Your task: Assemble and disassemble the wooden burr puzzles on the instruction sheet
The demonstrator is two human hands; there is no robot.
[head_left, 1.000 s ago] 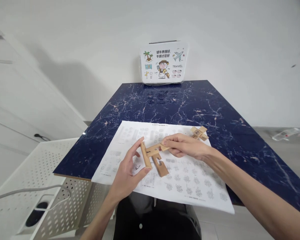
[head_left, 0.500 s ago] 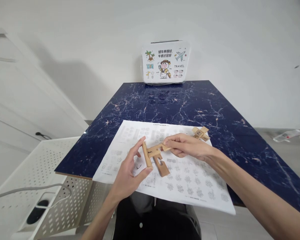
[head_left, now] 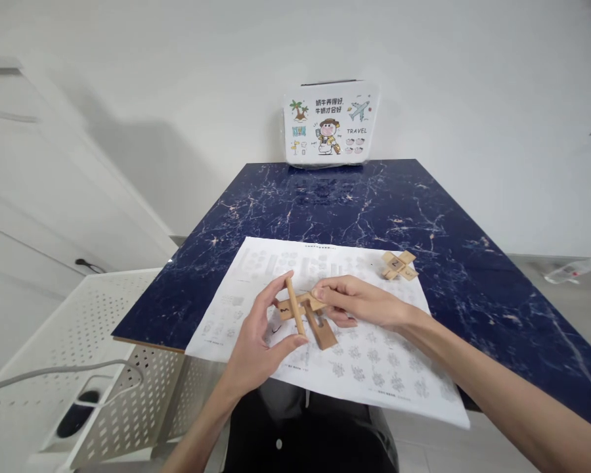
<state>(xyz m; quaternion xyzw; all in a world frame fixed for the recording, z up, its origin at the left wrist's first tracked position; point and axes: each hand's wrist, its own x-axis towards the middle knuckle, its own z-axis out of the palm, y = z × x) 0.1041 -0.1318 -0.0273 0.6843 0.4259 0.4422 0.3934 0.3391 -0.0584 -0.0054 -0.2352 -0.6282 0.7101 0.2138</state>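
Observation:
My left hand [head_left: 253, 345] grips a narrow wooden puzzle piece [head_left: 296, 310] by its two ends, between thumb and fingertips. Pinched in my right hand [head_left: 362, 302] is a notched wooden puzzle piece [head_left: 284, 309] with a black mark near its far end. That marked end sticks out on the left side of the narrow piece, so the two cross each other; whether it goes through a slot is hard to see. Another notched piece [head_left: 326, 336] lies on the printed sheet [head_left: 359, 394] just below them, partly covered by the right fingers and the held pieces.
Several interlocked wooden pieces [head_left: 398, 265] form a cross at the sheet's upper right corner. A white case with cartoon prints [head_left: 331, 125] stands at the back of the blue marbled table [head_left: 320, 210], against the wall. A white perforated cart [head_left: 103, 309] is at the left.
My right hand has moved left, and the marked end of its piece now shows beyond the narrow piece's left side. My left hand keeps its hold. The view has shifted slightly.

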